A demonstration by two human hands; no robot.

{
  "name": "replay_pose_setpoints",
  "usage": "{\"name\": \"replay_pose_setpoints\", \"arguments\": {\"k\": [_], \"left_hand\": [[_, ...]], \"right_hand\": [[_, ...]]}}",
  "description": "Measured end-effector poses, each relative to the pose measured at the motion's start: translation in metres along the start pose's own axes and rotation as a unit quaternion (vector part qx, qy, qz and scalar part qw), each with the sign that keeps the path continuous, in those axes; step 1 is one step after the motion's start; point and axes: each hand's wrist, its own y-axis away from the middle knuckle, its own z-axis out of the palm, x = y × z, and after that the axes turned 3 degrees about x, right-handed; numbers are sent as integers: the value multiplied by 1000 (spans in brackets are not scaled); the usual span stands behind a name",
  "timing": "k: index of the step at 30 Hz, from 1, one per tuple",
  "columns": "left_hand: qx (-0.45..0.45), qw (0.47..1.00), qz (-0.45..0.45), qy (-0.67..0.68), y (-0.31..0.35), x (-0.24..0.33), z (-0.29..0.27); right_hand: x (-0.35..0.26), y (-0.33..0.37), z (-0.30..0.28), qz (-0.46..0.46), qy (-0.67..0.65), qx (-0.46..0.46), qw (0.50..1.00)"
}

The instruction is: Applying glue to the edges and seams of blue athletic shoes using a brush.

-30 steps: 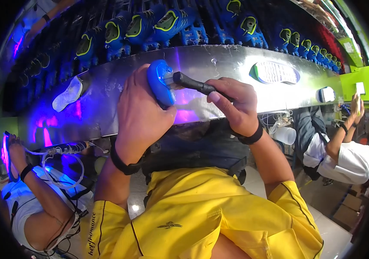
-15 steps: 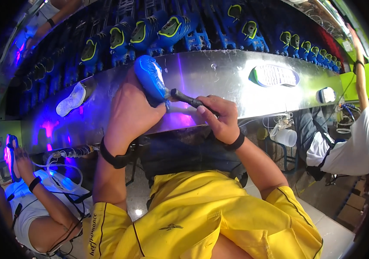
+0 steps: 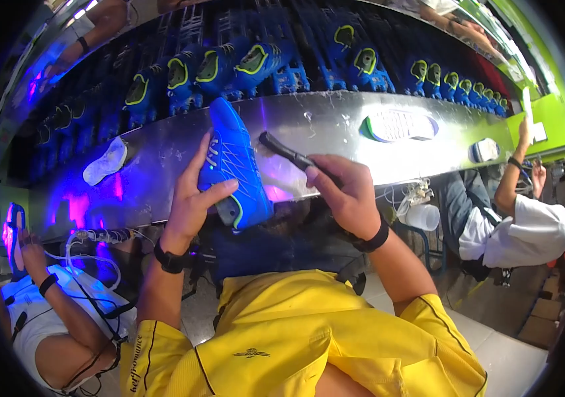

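Note:
A blue laced shoe upper (image 3: 241,173) is gripped in my left hand (image 3: 193,195), toe pointing away from me and laces facing up. My thumb lies over its side near the green-edged collar, with the fingers wrapped behind it. In my right hand (image 3: 345,195) is a slim black-handled brush (image 3: 286,151), its far end pointing left toward the shoe but apart from it. Bristles are hard to make out. Both hands are over the near edge of the metal bench (image 3: 309,119).
A white shoe sole (image 3: 106,162) lies on the bench at left, and another sole (image 3: 400,126) under bright light at right, with a smaller piece (image 3: 485,149) beyond. Racked blue shoes (image 3: 253,61) line the back. Co-workers sit at both sides; the left one's hand (image 3: 32,255) holds a shoe part.
My left hand has turned the shoe from its underside to its laced side and brought it nearer. The brush has come away from the shoe. The co-worker at right has lowered an arm.

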Motion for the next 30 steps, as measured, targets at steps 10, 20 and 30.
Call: {"name": "replay_pose_setpoints", "arguments": {"k": [10, 20, 30], "left_hand": [[-42, 995, -47, 71, 17, 24, 34], [-47, 994, -56, 84, 17, 27, 47], [25, 985, -84, 147, 1, 25, 43]], "right_hand": [[-2, 12, -27, -101, 54, 29, 993], [7, 9, -34, -108, 48, 47, 992], [-1, 24, -57, 1, -9, -62, 998]]}}
